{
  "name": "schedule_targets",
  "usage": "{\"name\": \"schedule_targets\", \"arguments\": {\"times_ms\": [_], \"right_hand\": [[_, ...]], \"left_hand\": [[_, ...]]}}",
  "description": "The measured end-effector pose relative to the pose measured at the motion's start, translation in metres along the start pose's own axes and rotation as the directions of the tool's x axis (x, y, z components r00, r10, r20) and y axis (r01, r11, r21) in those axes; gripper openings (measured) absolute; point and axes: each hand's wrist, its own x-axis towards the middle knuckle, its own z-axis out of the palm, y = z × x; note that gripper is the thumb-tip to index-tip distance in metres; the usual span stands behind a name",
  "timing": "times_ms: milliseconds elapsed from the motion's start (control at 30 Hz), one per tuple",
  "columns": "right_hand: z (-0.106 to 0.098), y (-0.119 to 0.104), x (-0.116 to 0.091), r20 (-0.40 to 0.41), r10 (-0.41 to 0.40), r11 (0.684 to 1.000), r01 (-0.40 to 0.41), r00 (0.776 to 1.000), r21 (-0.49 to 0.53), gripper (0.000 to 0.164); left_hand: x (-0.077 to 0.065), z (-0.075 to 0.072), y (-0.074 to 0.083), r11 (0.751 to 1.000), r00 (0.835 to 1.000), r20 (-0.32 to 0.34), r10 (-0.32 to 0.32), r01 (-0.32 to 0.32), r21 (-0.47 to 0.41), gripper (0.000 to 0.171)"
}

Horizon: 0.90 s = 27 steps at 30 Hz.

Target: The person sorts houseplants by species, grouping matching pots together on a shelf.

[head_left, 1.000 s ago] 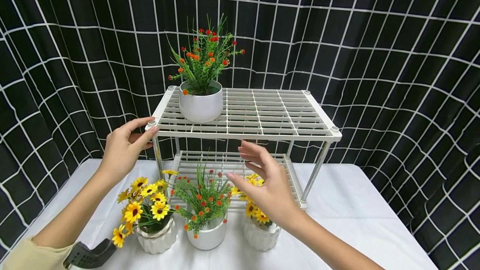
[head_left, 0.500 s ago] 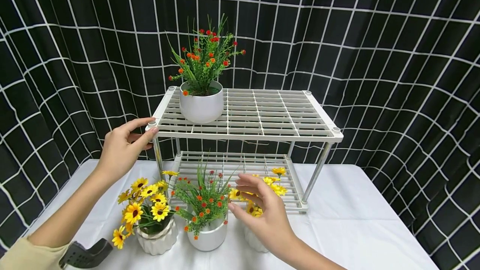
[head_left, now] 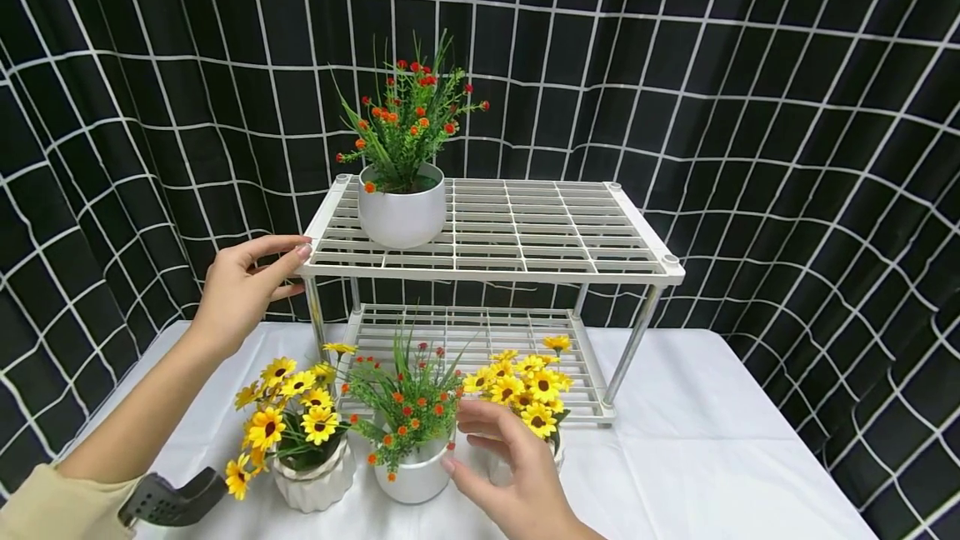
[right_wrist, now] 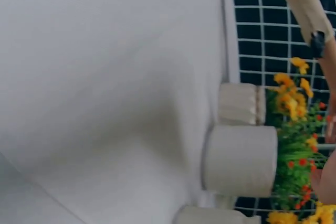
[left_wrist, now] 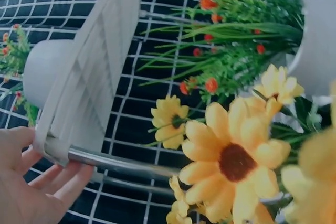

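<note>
My left hand (head_left: 240,290) grips the front left corner of a white two-tier slatted shelf (head_left: 487,277); in the left wrist view its fingers wrap that corner above the metal post (left_wrist: 123,162). On the upper tier, toward the left, stands a white pot (head_left: 401,211) of grass with red and orange flowers. My right hand (head_left: 517,473), fingers spread and loosely bent, is at the right side of a similar pot (head_left: 412,482) in front of the shelf, thumb tip right by its rim. It partly covers the ribbed pot of yellow flowers (head_left: 525,382) behind it.
A ribbed white pot (head_left: 315,477) with yellow daisy-like flowers stands at the left on the white-covered table (head_left: 697,457). Its flowers lie near my left forearm. Behind the shelf hangs a black curtain (head_left: 675,107) with a white grid.
My right hand has come down and toward me, from before the shelf to beside the middle pot, uncovering the right yellow flowers. My left hand stays on the shelf corner, its thumb slightly shifted.
</note>
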Motion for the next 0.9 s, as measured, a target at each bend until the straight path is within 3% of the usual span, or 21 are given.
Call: {"name": "schedule_targets", "arguments": {"times_ms": [167, 367, 633, 733, 900], "right_hand": [[0.008, 0.009, -0.009, -0.072, 0.104, 0.995, -0.103, 0.992, 0.014, 0.042], [0.012, 0.018, -0.016, -0.122, 0.222, 0.975, -0.218, 0.967, 0.048, 0.05], [0.014, 0.028, -0.021, -0.002, 0.339, 0.941, -0.339, 0.941, 0.006, 0.063], [0.017, 0.033, -0.021, 0.045, 0.34, 0.94, -0.338, 0.94, -0.032, 0.066], [0.024, 0.04, -0.018, 0.054, 0.312, 0.95, -0.309, 0.949, -0.049, 0.067]], "left_hand": [[0.002, 0.002, 0.0, 0.999, 1.0, -0.007, -0.031, 0.03, -0.039, 0.042], [0.0, 0.003, -0.002, 0.999, 1.0, -0.024, -0.018, 0.017, -0.027, 0.041], [-0.001, 0.004, -0.001, 1.0, 0.999, -0.031, -0.014, 0.013, -0.01, 0.04], [-0.001, 0.004, 0.0, 1.0, 0.999, -0.033, -0.01, 0.009, -0.006, 0.04], [0.0, 0.004, 0.0, 1.0, 0.999, -0.032, -0.003, 0.004, 0.005, 0.04]]}}
